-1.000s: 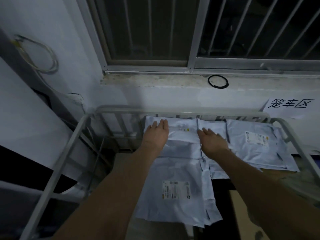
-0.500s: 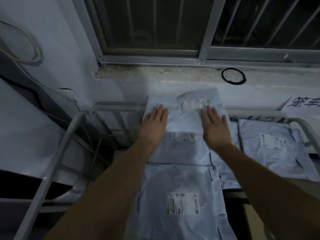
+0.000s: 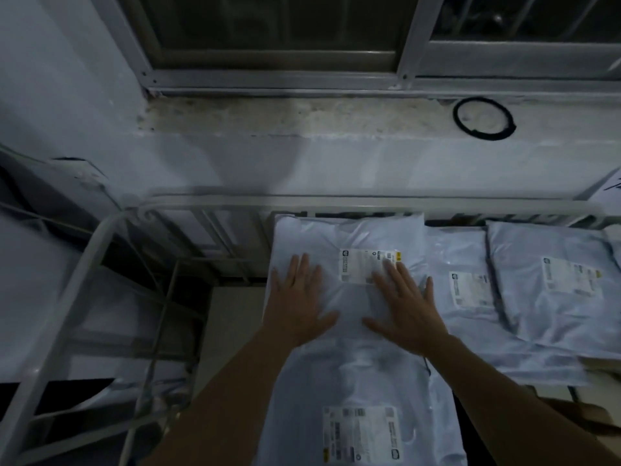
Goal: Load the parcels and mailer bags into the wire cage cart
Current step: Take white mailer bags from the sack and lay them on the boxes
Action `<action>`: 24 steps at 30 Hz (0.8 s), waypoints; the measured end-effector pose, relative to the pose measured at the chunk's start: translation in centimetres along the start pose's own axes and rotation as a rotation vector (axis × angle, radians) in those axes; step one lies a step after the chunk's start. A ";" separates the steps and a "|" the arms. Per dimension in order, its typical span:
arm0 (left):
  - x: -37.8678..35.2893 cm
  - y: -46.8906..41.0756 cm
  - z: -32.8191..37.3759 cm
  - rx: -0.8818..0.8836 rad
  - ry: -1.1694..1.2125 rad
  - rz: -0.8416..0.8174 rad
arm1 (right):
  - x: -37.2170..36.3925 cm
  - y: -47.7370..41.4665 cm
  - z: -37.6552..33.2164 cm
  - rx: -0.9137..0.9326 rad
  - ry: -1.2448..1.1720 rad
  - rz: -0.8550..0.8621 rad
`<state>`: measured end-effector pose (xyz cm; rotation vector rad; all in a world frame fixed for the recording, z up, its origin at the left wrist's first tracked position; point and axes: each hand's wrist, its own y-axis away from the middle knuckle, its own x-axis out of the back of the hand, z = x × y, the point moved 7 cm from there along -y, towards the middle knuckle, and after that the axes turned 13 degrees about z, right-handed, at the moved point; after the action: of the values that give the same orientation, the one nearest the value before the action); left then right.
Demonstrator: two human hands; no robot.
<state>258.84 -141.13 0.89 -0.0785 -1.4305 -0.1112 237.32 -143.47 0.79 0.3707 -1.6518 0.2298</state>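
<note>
A pale mailer bag (image 3: 349, 235) with a white label lies flat at the back of the wire cage cart (image 3: 215, 203), against the rear rail. My left hand (image 3: 297, 306) and my right hand (image 3: 403, 306) both rest flat on it, fingers spread, palms down. Nearer to me lies another labelled mailer bag (image 3: 361, 398), partly under the first. To the right lie two more mailer bags (image 3: 470, 290) (image 3: 564, 284), overlapping. My forearms cover part of the near bag.
The cart's left side rail (image 3: 67, 304) curves down at the left, with a gap of bare floor (image 3: 228, 314) inside it. A window sill with a black ring (image 3: 484, 119) runs behind the cart. A brown cardboard piece (image 3: 591, 412) shows at the lower right.
The top mailer bag has come down from tilted against the wall to flat inside the cart. Both hands moved down with it and now press on it.
</note>
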 end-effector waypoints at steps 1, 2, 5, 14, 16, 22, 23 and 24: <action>0.1 -0.9 0.1 0.008 -0.005 0.067 | 0.5 -0.9 0.0 -0.024 -0.023 0.058; 0.1 -1.8 0.3 0.017 0.003 0.110 | 0.7 -2.0 0.0 -0.042 -0.030 0.102; -0.6 -3.5 0.5 0.021 0.027 0.183 | 0.4 -5.1 0.2 -0.062 0.039 0.165; -3.9 -5.0 0.1 0.042 -0.015 0.223 | -3.0 -7.6 0.9 -0.066 0.073 0.190; -4.3 -4.8 0.1 0.032 -0.021 0.256 | -3.3 -7.4 0.8 -0.067 0.063 0.200; -5.4 -4.7 0.2 0.004 -0.030 0.300 | -4.5 -7.0 0.6 -0.055 0.051 0.233; -5.4 -4.8 0.2 0.001 -0.039 0.294 | -4.7 -7.0 0.6 -0.054 0.053 0.232; -5.4 -4.8 0.2 0.001 -0.046 0.292 | -4.9 -7.1 0.6 -0.053 0.055 0.229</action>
<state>257.30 -145.74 -4.49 -0.2892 -1.4501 0.1322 239.81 -149.70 -4.58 0.1326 -1.6425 0.3633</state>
